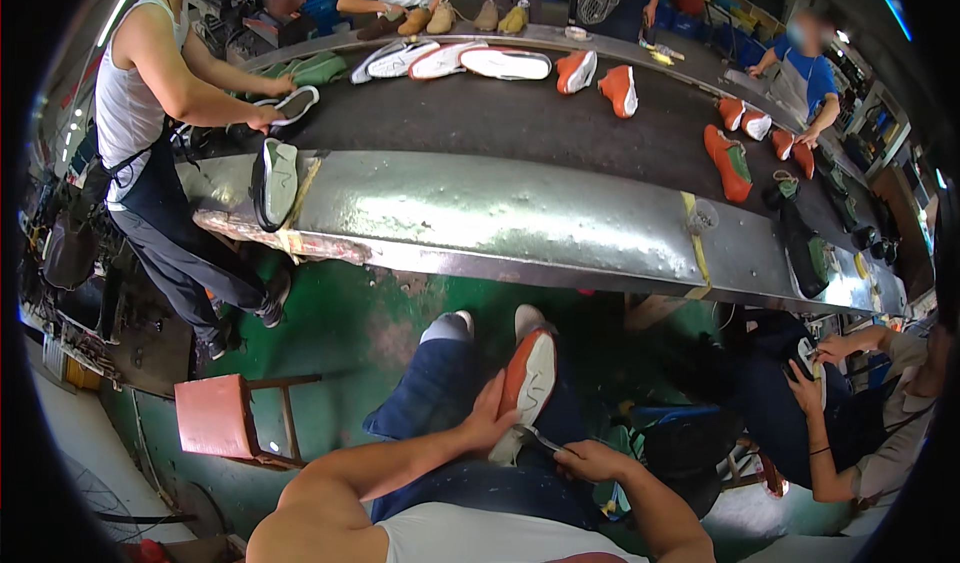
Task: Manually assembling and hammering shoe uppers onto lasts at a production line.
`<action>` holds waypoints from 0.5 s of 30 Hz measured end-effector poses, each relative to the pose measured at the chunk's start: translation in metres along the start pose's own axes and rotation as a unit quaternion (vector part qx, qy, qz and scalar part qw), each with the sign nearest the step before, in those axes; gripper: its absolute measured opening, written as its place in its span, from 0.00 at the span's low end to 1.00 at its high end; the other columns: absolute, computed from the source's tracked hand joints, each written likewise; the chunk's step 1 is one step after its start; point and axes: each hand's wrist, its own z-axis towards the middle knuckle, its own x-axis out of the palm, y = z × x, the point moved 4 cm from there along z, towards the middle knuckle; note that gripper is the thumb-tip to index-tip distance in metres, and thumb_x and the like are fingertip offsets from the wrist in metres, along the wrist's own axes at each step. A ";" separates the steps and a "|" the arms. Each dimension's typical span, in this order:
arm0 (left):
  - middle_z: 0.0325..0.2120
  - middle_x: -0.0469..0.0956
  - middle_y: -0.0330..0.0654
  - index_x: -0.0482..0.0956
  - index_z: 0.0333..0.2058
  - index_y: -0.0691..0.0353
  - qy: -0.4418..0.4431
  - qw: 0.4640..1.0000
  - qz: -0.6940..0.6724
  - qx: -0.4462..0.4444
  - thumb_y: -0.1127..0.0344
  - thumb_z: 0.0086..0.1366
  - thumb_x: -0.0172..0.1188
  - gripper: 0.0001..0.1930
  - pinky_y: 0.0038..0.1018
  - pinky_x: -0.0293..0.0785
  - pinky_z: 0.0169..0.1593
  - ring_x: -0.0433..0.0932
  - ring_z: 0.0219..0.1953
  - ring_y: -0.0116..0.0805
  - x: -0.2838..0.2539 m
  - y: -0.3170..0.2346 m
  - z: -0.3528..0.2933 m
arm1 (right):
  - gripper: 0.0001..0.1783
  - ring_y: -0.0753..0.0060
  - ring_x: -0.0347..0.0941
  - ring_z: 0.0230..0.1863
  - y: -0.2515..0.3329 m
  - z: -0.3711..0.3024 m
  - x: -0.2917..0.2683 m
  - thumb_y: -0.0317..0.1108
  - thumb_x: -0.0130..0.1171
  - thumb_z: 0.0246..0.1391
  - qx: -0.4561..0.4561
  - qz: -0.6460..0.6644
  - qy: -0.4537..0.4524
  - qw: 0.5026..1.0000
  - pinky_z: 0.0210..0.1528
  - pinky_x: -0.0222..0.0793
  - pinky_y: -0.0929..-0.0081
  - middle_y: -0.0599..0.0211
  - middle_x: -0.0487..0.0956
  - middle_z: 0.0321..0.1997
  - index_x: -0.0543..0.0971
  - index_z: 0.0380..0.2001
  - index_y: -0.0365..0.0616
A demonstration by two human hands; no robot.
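Elongated orange-and-white shoe (530,378) lies clasped in left hand (488,418); right hand (592,460) grips slim metal tool (541,441); bracing should be firm.

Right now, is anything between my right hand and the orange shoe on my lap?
Only the metal tool in your right hand; its head reaches the near end of the orange shoe. Your left hand is on the shoe's left side, outside that gap.

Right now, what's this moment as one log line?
Left hand: holds orange-and-white shoe | right hand: holds metal tool at shoe's near end | left: red-seated stool
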 end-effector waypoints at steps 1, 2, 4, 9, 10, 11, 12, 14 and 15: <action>0.70 0.46 0.64 0.36 0.73 0.67 -0.002 1.000 0.002 0.008 0.55 0.65 0.61 0.50 0.39 0.45 0.74 0.47 0.74 0.57 -0.001 0.004 -0.006 | 0.26 0.66 0.80 0.33 0.000 -0.001 -0.007 0.53 0.45 0.70 -0.002 -0.003 -0.007 1.000 0.37 0.74 0.66 0.61 0.83 0.36 0.80 0.42 0.40; 0.71 0.42 0.63 0.32 0.72 0.67 0.046 0.998 -0.043 -0.015 0.55 0.66 0.60 0.51 0.38 0.44 0.75 0.43 0.75 0.56 -0.001 0.007 -0.014 | 0.26 0.72 0.78 0.32 -0.001 -0.003 -0.010 0.53 0.45 0.70 0.021 0.021 0.014 0.999 0.37 0.74 0.70 0.64 0.83 0.35 0.80 0.41 0.40; 0.72 0.37 0.62 0.29 0.72 0.67 0.094 0.991 -0.086 -0.038 0.56 0.67 0.59 0.51 0.38 0.42 0.75 0.39 0.75 0.55 -0.004 0.001 -0.020 | 0.27 0.77 0.76 0.30 0.005 -0.009 -0.010 0.54 0.45 0.70 0.043 0.046 0.035 0.997 0.36 0.73 0.74 0.68 0.82 0.34 0.81 0.41 0.40; 0.73 0.33 0.61 0.26 0.72 0.67 0.120 0.982 -0.115 -0.088 0.57 0.62 0.65 0.58 0.35 0.41 0.75 0.34 0.76 0.53 -0.018 -0.022 -0.022 | 0.25 0.68 0.80 0.29 0.041 -0.026 -0.022 0.52 0.44 0.70 0.058 0.034 -0.024 0.997 0.31 0.75 0.69 0.63 0.82 0.33 0.78 0.43 0.38; 0.73 0.33 0.61 0.26 0.72 0.67 0.119 0.982 -0.116 -0.088 0.57 0.62 0.65 0.58 0.35 0.41 0.75 0.34 0.76 0.53 -0.019 -0.023 -0.021 | 0.25 0.68 0.80 0.29 0.043 -0.020 -0.018 0.52 0.44 0.70 0.057 0.033 -0.023 0.998 0.31 0.75 0.69 0.63 0.82 0.33 0.78 0.43 0.38; 0.73 0.34 0.60 0.25 0.72 0.67 0.120 0.984 -0.106 -0.075 0.57 0.61 0.67 0.60 0.35 0.41 0.75 0.34 0.76 0.52 -0.020 -0.025 -0.021 | 0.24 0.66 0.80 0.32 0.053 -0.013 -0.019 0.49 0.44 0.70 -0.031 0.007 -0.119 0.992 0.36 0.75 0.68 0.61 0.82 0.33 0.78 0.43 0.37; 0.73 0.34 0.60 0.24 0.71 0.67 0.122 0.986 -0.096 -0.062 0.57 0.59 0.68 0.62 0.34 0.41 0.75 0.35 0.76 0.52 -0.020 -0.025 -0.019 | 0.22 0.65 0.80 0.35 0.066 -0.009 -0.020 0.47 0.44 0.70 -0.119 -0.019 -0.212 0.970 0.42 0.74 0.67 0.59 0.82 0.34 0.77 0.43 0.36; 0.73 0.35 0.60 0.23 0.71 0.67 0.129 0.985 -0.091 -0.063 0.57 0.59 0.69 0.62 0.34 0.41 0.75 0.37 0.76 0.52 -0.021 -0.023 -0.016 | 0.21 0.58 0.81 0.38 0.066 0.006 -0.012 0.44 0.44 0.70 -0.086 -0.026 -0.235 0.968 0.45 0.74 0.65 0.54 0.82 0.35 0.76 0.43 0.35; 0.72 0.36 0.59 0.23 0.71 0.66 0.139 0.984 -0.085 -0.066 0.57 0.58 0.69 0.63 0.34 0.42 0.75 0.38 0.76 0.51 -0.019 -0.021 -0.017 | 0.21 0.58 0.81 0.38 0.057 0.021 -0.008 0.44 0.44 0.70 -0.077 -0.128 -0.231 0.961 0.44 0.74 0.65 0.54 0.82 0.34 0.76 0.43 0.34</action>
